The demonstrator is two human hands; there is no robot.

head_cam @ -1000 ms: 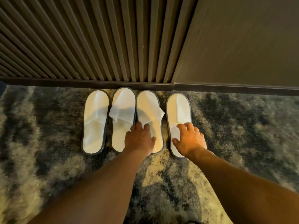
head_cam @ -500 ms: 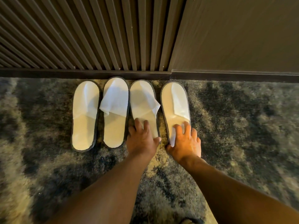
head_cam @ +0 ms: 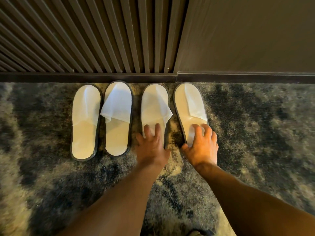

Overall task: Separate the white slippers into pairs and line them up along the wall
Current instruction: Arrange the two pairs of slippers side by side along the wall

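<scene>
Several white slippers with dark edging lie toes-to-wall on the carpet. The far-left slipper (head_cam: 86,121) and the second slipper (head_cam: 117,116) sit close together as a pair. A gap separates them from the third slipper (head_cam: 154,106) and the rightmost slipper (head_cam: 189,106). My left hand (head_cam: 151,147) presses on the heel of the third slipper, fingers on the insole and thumb at its left edge. My right hand (head_cam: 202,145) grips the heel of the rightmost slipper, which angles slightly to the left at the toe. The heels under both hands are hidden.
A dark skirting board (head_cam: 85,77) runs along the foot of the slatted wall panel (head_cam: 85,40), with a plain dark panel (head_cam: 247,34) to the right. Mottled grey carpet (head_cam: 255,133) stretches to both sides and towards me.
Both hands have slid the third and rightmost slippers to the right, opening a gap beside the second slipper. The left pair has stayed in place.
</scene>
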